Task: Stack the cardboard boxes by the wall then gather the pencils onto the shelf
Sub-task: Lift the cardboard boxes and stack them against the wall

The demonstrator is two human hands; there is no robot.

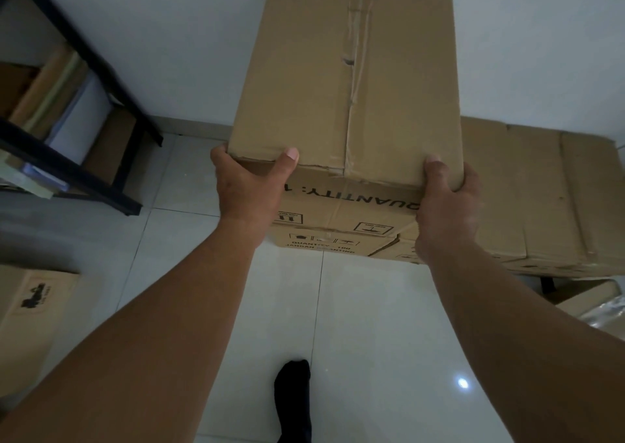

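Gripping the top box (348,80) by its two near corners, the left hand (248,189) and right hand (449,206) both clamp it. Thumbs (287,162) lie flat on the lid and the other fingers wrap round the sides, mostly hidden. I'd guess that's to square it up on the lower box (338,243), tight against the wall (169,53).

White wall (169,36), glossy pale floor tiles (372,324), black-socked foot (293,395)
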